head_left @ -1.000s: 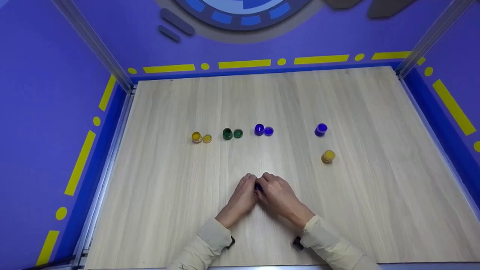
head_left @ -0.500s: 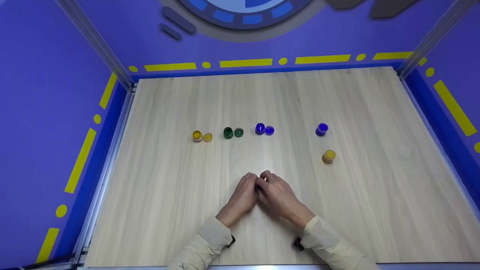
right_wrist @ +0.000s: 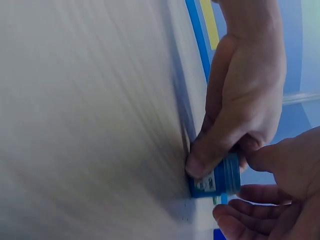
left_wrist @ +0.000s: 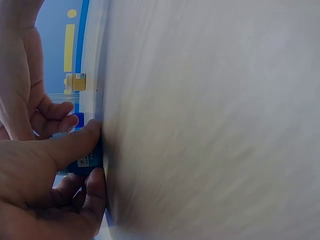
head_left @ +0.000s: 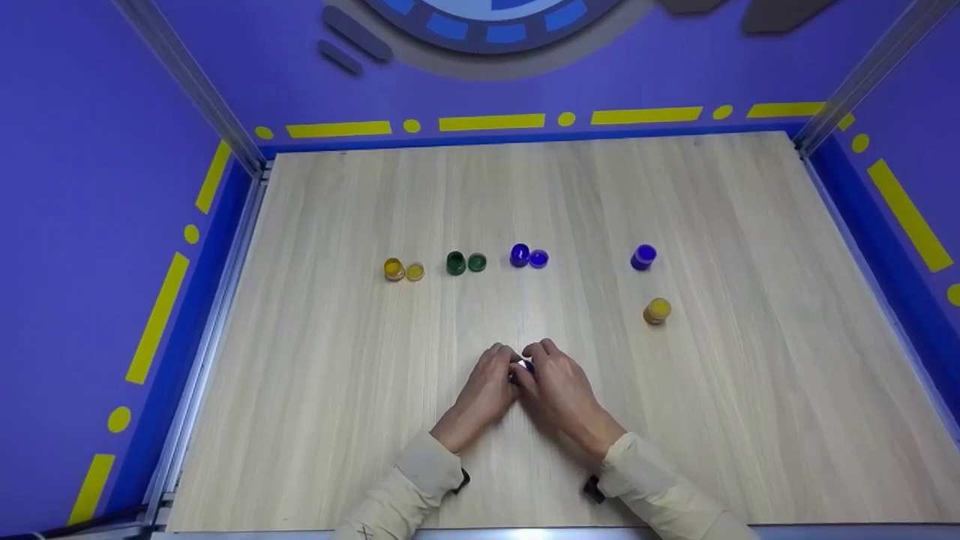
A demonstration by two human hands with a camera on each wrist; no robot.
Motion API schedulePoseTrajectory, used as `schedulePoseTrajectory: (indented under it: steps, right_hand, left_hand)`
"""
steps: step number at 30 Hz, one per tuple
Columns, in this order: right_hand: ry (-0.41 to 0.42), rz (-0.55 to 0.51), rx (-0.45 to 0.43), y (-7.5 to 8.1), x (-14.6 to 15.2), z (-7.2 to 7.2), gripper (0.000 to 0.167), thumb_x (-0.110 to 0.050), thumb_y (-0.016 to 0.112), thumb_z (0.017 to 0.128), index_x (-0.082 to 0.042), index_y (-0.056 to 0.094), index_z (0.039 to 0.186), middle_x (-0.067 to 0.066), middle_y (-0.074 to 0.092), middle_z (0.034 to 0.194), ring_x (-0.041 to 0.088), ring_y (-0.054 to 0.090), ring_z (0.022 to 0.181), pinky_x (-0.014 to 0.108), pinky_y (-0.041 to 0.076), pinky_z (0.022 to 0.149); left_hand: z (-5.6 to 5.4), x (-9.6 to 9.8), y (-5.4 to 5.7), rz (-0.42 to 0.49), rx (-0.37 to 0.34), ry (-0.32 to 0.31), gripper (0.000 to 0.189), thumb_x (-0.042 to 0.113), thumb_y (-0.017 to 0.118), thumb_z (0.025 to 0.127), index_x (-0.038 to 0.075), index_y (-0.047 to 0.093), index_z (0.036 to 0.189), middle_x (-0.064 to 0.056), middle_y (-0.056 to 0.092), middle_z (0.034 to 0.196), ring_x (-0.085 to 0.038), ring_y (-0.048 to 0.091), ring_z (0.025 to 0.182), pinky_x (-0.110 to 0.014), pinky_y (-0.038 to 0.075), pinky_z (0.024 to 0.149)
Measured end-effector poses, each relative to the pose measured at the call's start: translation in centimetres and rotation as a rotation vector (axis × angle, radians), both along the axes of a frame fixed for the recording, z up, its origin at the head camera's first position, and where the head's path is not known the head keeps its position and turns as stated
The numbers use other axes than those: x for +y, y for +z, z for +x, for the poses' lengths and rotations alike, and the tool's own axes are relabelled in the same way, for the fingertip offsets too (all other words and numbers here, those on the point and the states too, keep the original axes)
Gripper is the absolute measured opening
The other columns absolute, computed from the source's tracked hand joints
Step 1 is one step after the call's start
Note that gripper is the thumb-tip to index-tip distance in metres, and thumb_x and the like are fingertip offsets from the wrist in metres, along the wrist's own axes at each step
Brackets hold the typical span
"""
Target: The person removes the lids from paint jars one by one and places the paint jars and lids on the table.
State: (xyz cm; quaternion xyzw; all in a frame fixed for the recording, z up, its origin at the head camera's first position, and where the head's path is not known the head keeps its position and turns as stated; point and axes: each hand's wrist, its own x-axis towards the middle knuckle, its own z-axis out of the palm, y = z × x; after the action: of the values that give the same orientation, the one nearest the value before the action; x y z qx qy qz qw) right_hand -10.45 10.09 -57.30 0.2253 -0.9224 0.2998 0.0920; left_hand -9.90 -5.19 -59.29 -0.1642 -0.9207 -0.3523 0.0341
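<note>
Low over the near middle of the table, my left hand (head_left: 487, 386) grips a small blue paint jar (left_wrist: 86, 161) between thumb and fingers. The jar has a label and a ridged clear lid (right_wrist: 231, 173). My right hand (head_left: 559, 390) has its thumb and fingers curled around the lid end; whether every fingertip touches it I cannot tell. In the right wrist view, the jar lies sideways in the picture with its base by the table surface. From the head view only a bit of the jar shows between the hands.
Farther back stand uncapped jars, each beside its lid: a yellow jar (head_left: 394, 268), a green jar (head_left: 455, 262) and a blue jar (head_left: 520, 255). A capped blue jar (head_left: 643, 257) and a capped yellow jar (head_left: 657, 310) stand to the right. Blue panels (head_left: 525, 90) border the table.
My right fingers and thumb have spread a little apart at the lid, so a shiny bit of the jar shows between them. My left hand keeps its hold; the other jars stay put.
</note>
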Motion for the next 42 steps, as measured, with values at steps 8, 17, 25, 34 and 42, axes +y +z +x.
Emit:
schedulePoseTrajectory:
  steps: [8, 17, 25, 34, 42]
  right_hand:
    - [0.057, 0.1, 0.093, 0.4, -0.6, 0.4, 0.018, -0.008, 0.081, 0.086, 0.001, 0.067, 0.092, 0.009, 0.058, 0.085, 0.024, 0.061, 0.071, 0.039, 0.055, 0.064]
    - [0.226, 0.211, 0.143, 1.2, -0.5, -0.3, 0.016, -0.001, 0.078, 0.085, 0.001, 0.067, 0.096, 0.008, 0.057, 0.086, 0.023, 0.057, 0.076, 0.037, 0.052, 0.069]
    - [0.35, 0.262, 0.161, 1.1, 0.2, -0.7, 0.015, 0.002, 0.075, 0.087, -0.001, 0.072, 0.101, 0.007, 0.068, 0.098, 0.024, 0.062, 0.09, 0.036, 0.052, 0.085]
    - [0.483, 0.256, 0.119, 1.2, 1.2, -1.3, 0.021, 0.01, 0.07, 0.089, -0.002, 0.075, 0.106, 0.007, 0.07, 0.116, 0.023, 0.063, 0.108, 0.034, 0.052, 0.094]
    - [0.441, 0.134, 0.11, 0.6, 1.4, -1.4, 0.013, 0.001, 0.072, 0.091, -0.007, 0.076, 0.101, 0.008, 0.064, 0.112, 0.023, 0.062, 0.105, 0.035, 0.053, 0.089]
  left_hand:
    - [0.1, 0.0, -0.1, -0.039, 0.048, -0.011, 0.016, -0.009, 0.066, 0.084, 0.001, 0.057, 0.092, -0.006, 0.053, 0.086, -0.023, 0.051, 0.081, -0.035, 0.047, 0.078]
    - [-0.2, -0.1, 0.4, -0.06, -0.019, -0.021, 0.016, -0.009, 0.061, 0.087, 0.004, 0.055, 0.092, -0.005, 0.051, 0.087, -0.02, 0.048, 0.08, -0.035, 0.047, 0.076]
    - [-0.1, -0.1, 0.1, -0.054, -0.007, -0.01, 0.019, -0.011, 0.062, 0.083, 0.004, 0.055, 0.092, -0.005, 0.052, 0.086, -0.021, 0.05, 0.08, -0.035, 0.047, 0.076]
    - [0.1, 0.0, 0.0, -0.051, 0.01, -0.01, 0.023, -0.009, 0.067, 0.078, 0.005, 0.052, 0.088, -0.004, 0.048, 0.084, -0.021, 0.047, 0.079, -0.033, 0.045, 0.074]
    - [0.0, -0.1, 0.3, -0.021, -0.078, -0.006, 0.021, -0.003, 0.07, 0.081, 0.005, 0.054, 0.093, -0.003, 0.049, 0.088, -0.021, 0.048, 0.082, -0.034, 0.045, 0.077]
